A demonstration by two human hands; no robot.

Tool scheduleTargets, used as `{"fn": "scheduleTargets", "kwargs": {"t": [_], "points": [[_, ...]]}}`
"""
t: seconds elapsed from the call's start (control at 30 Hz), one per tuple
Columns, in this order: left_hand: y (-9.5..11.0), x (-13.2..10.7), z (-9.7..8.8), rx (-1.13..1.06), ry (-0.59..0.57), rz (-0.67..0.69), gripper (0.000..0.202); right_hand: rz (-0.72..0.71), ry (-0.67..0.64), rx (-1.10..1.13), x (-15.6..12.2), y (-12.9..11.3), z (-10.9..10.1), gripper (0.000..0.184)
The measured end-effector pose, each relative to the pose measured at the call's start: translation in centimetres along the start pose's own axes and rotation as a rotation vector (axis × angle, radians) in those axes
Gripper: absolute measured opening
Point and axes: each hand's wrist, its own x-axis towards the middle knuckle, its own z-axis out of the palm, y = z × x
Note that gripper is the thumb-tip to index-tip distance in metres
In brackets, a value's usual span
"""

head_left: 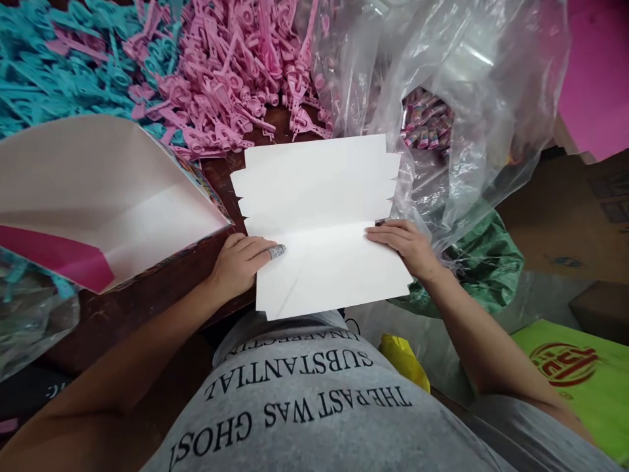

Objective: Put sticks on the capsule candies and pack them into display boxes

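Observation:
A white cardboard box blank (pixel 319 190) with notched side edges lies in front of me, creased across its middle and partly over the table's near edge. My left hand (pixel 240 262) grips its left edge, thumb on top and the fingers partly hidden. A silvery wrap covers the tip of that thumb. On the right edge, my right hand (pixel 405 246) holds the blank near the crease, with its fingers over the top and something dark at one fingertip. The underside of the blank is hidden from me.
Heaps of teal plastic pieces (pixel 59 59) and pink plastic pieces (pixel 221 72) cover the far table. Another printed card sheet (pixel 108 190) stands curved at left. A clear plastic bag (pixel 472 118) with small packets (pixel 425 121) lies at right, near a cardboard box (pixel 574 216).

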Motion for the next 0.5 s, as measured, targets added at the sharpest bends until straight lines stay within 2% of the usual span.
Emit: {"fn": "scheduleTargets", "kwargs": {"t": [0.13,0.23,0.33,0.4,0.5], "points": [[0.7,0.7,-0.8,-0.035,-0.025,-0.17,0.029,0.132,0.073,0.02,0.9,-0.1,0.3,0.036],[1.2,2.3,-0.6,-0.085,0.043,-0.444,0.03,0.357,0.185,0.043,2.5,-0.4,1.1,0.045],[1.4,3.9,0.1,-0.189,0.177,-0.73,0.057,0.585,0.287,0.015,4.1,-1.0,1.9,0.056],[1.6,4.6,0.5,-0.247,0.213,-0.795,0.069,0.654,0.3,0.0,4.8,-1.4,2.2,0.056],[1.9,4.7,0.8,-0.201,0.196,-0.808,0.075,0.68,0.289,-0.012,5.0,-1.9,2.8,0.054]]}}
